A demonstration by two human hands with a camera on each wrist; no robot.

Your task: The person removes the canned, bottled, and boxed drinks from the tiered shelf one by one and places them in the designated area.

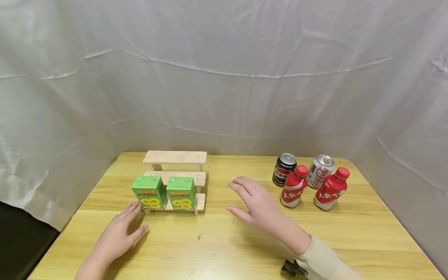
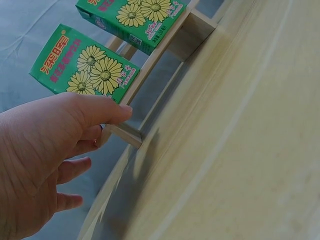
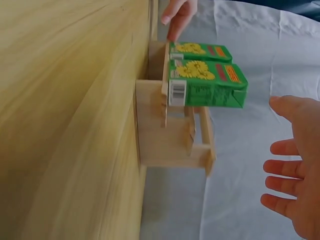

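A small three-step wooden shelf (image 1: 175,157) stands at the left of the table. Two green drink cartons with yellow flowers, a left carton (image 1: 150,191) and a right carton (image 1: 181,193), stand side by side on its lowest step. My left hand (image 1: 117,233) is at the shelf's left front end, thumb spread from the fingers; in the left wrist view the thumb (image 2: 107,109) overlaps the step's corner, and whether it touches is unclear. My right hand (image 1: 257,202) hovers to the right of the shelf with fingers extended, holding nothing.
At the right stand a dark can (image 1: 284,170), a white Coca-Cola can (image 1: 320,171) and two red bottles, one left (image 1: 294,187) and one right (image 1: 331,189). A pale curtain (image 1: 238,97) hangs behind the wooden table (image 1: 224,249). Something black (image 1: 293,268) lies near my right sleeve.
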